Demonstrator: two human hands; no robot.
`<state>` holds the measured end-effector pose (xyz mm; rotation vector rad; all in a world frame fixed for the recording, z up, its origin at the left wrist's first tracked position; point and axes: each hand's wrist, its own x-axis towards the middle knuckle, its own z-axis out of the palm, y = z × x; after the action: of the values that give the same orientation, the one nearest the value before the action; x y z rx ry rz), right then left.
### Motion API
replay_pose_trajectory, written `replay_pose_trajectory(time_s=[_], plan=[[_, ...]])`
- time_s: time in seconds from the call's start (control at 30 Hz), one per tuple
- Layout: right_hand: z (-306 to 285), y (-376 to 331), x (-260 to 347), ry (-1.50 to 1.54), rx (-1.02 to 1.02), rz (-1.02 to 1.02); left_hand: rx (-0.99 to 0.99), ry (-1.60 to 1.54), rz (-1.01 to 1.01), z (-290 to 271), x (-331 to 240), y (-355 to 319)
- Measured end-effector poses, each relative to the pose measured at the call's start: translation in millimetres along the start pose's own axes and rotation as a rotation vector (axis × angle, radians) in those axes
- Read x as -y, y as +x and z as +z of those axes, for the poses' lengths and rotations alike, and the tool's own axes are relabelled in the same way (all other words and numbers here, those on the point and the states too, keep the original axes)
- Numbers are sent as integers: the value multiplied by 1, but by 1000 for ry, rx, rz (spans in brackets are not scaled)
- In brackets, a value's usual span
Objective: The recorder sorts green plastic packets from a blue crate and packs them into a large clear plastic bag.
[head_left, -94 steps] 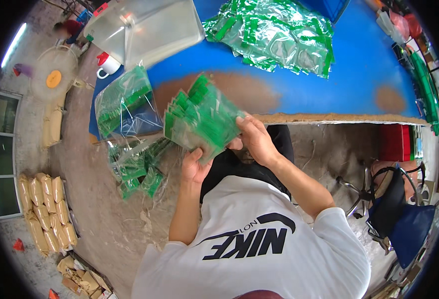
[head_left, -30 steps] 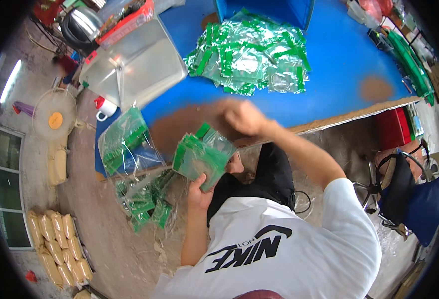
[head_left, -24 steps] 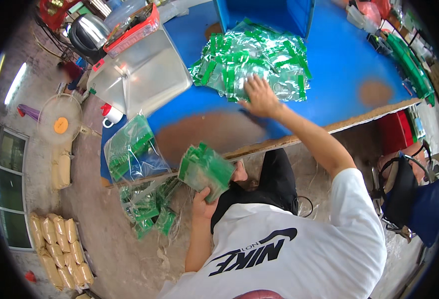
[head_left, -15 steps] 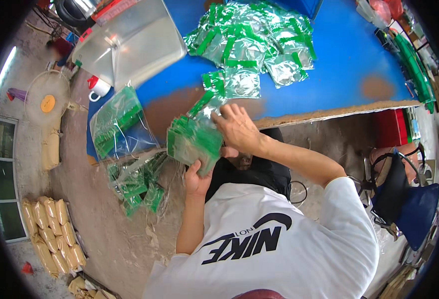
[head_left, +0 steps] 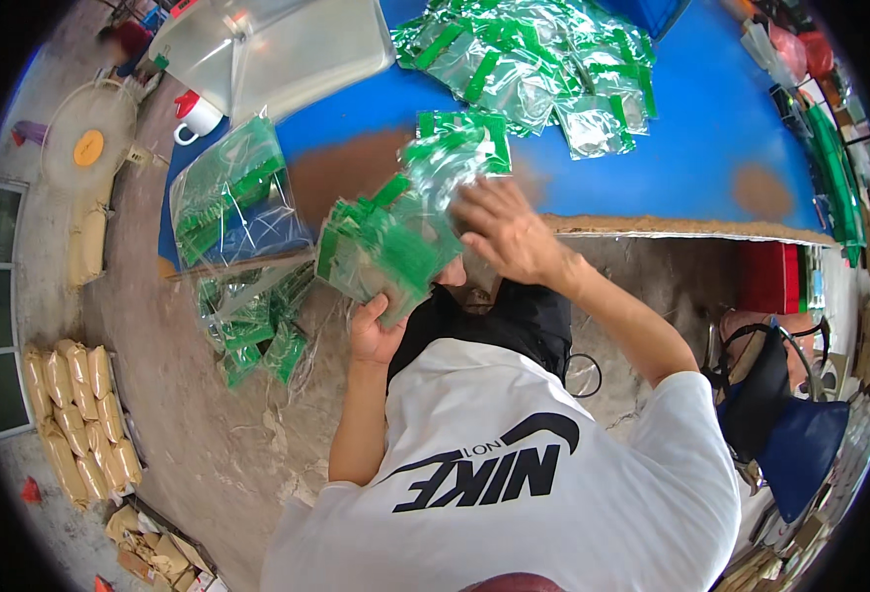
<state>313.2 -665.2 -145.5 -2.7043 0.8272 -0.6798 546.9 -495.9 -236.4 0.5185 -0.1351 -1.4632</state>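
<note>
My left hand (head_left: 378,333) grips a fanned stack of clear plastic packets (head_left: 395,259) with green edges, just off the table's near edge. My right hand (head_left: 519,237) is beside the stack's upper right. Its fingers are stretched out and smeared by motion, the thumb apart from them. Close to its fingertips, loose green-and-clear packets (head_left: 445,163) lie at the table edge and overlap the held stack. Whether the right fingertips touch them cannot be told. A large pile of similar shiny packets (head_left: 529,64) covers the far middle of the blue table (head_left: 691,163).
A clear bag of green packets (head_left: 237,197) lies at the table's left edge, with more packets (head_left: 252,321) hanging below. Behind are a white mug with a red lid (head_left: 198,116) and a metal tray (head_left: 306,59). Brown sacks (head_left: 79,424) stand left; a dark blue chair (head_left: 800,454) stands right.
My right hand has shifted a little right, and its fingers have spread from the packets. The held stack is fanned wider. The whole view has also shifted slightly.
</note>
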Motion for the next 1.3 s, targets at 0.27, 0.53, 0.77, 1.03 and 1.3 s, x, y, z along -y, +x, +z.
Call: replay_pose_trajectory(time_s=[0.27,0.53,0.77,1.03,1.3], plan=[[3,29,-19,-35,-118,34,25,47,3,10,-2,-1],[9,12,29,582,-239,333,270,86,-7,-11,-15,-3],[-16,55,-38,333,-192,430,14,46,-59,19,13,18],[-4,14,-64,-251,-72,112,-20,52,-76,-8,15,8],[9,23,-8,184,-52,-131,82,-119,-93,19,18,10]])
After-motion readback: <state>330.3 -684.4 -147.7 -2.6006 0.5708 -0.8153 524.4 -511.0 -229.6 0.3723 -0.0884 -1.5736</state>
